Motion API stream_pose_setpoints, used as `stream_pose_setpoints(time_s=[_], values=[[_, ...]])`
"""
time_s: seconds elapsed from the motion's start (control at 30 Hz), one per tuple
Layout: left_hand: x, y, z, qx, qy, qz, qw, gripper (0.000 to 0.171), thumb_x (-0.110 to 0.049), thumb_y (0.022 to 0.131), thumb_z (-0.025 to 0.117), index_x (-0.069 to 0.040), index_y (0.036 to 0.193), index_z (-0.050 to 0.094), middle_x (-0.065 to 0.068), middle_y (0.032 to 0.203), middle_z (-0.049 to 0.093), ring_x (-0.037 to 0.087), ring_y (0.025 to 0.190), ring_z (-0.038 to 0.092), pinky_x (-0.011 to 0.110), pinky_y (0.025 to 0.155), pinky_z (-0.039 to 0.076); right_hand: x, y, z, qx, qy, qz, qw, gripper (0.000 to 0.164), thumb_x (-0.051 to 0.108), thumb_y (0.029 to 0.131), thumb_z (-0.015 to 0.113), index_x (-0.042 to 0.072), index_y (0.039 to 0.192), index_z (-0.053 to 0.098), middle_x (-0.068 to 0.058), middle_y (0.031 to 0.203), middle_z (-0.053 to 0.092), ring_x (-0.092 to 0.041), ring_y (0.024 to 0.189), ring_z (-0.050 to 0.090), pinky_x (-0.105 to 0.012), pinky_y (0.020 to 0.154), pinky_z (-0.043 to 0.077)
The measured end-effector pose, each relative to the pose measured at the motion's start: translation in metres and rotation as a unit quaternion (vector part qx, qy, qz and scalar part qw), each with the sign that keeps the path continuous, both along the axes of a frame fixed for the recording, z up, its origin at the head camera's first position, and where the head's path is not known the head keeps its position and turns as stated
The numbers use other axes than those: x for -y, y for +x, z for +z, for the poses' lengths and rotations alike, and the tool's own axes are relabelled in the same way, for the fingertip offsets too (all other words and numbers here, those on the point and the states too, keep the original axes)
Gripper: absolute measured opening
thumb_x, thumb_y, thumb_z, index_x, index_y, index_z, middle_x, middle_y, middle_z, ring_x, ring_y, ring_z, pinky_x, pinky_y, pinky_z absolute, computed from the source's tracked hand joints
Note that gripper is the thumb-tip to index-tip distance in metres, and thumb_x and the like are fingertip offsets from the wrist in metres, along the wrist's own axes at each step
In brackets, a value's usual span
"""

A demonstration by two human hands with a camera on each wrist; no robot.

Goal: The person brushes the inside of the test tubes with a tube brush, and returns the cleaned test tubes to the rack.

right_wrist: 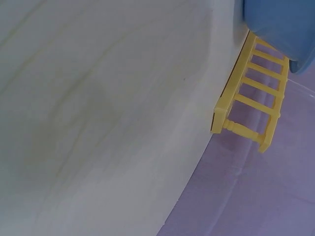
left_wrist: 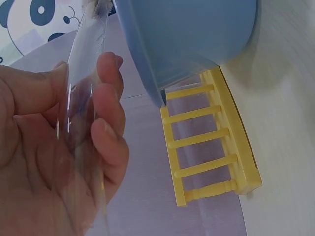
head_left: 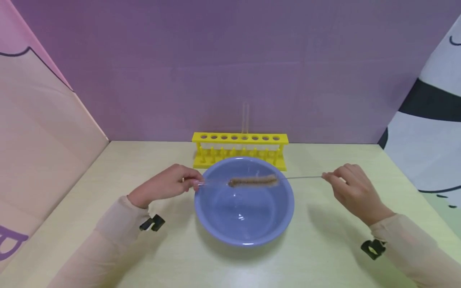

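Head view: left hand, off basin's 9 o'clock, gripped likely fragile test tube, best mid-barrel; right hand pinched brush wire.

Lab ware is filling a playful, booth-like tabletop corner. A yellow test-tube rack is standing toward the back of a pale tabletop, with a slender upright tube rising from one hole. A blue basin is sitting just in front, while a bristled brush and a held clear tube are stretching above it. The wares are suggesting a science bench, yet a purple backdrop and cartoon-printed side panels, one of them showing a panda face, are enclosing the table, pointing to a staged, makeshift setting rather than a working lab.
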State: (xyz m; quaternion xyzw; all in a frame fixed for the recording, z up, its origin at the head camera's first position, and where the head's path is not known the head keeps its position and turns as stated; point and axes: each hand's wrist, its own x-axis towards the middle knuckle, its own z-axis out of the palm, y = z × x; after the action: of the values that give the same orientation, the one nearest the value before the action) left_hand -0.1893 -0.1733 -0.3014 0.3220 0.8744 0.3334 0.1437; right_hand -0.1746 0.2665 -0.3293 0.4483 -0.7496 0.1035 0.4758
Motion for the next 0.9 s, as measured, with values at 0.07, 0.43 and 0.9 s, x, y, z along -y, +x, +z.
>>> stream_pose_setpoints(time_s=[0.07, 0.43, 0.9], values=[[0.000, 0.000, 0.000, -0.004, -0.001, 0.001, 1.0000, 0.022, -0.004, 0.095, 0.051, -0.004, 0.107, 0.069, -0.002, 0.086, 0.067, 0.012, 0.062, 0.048, 0.025, 0.060, 0.044, 0.001, 0.000, 0.001, 0.003, 0.005, -0.001, 1.000, 0.036, 0.010, 0.099, 0.037, -0.004, 0.078, 0.064, -0.009, 0.065, 0.050, -0.023, 0.055, 0.042, -0.033, 0.051, 0.031], [-0.001, 0.000, -0.001, -0.028, 0.005, 0.011, 0.9995, 0.018, -0.005, 0.095, 0.053, -0.005, 0.105, 0.069, -0.001, 0.089, 0.067, 0.012, 0.066, 0.050, 0.026, 0.060, 0.045, 0.003, 0.002, 0.008, 0.030, 0.031, -0.010, 0.999, 0.043, 0.017, 0.102, 0.034, -0.001, 0.077, 0.064, -0.006, 0.064, 0.048, -0.021, 0.056, 0.042, -0.032, 0.052, 0.033], [-0.003, 0.001, -0.002, -0.037, 0.010, 0.016, 0.9992, 0.015, -0.009, 0.093, 0.059, -0.004, 0.103, 0.068, 0.000, 0.081, 0.063, 0.012, 0.061, 0.044, 0.023, 0.054, 0.037, 0.007, 0.006, 0.014, 0.145, 0.061, -0.019, 0.987, 0.051, 0.032, 0.102, 0.029, 0.006, 0.077, 0.066, 0.000, 0.070, 0.052, -0.014, 0.064, 0.046, -0.028, 0.060, 0.040]])
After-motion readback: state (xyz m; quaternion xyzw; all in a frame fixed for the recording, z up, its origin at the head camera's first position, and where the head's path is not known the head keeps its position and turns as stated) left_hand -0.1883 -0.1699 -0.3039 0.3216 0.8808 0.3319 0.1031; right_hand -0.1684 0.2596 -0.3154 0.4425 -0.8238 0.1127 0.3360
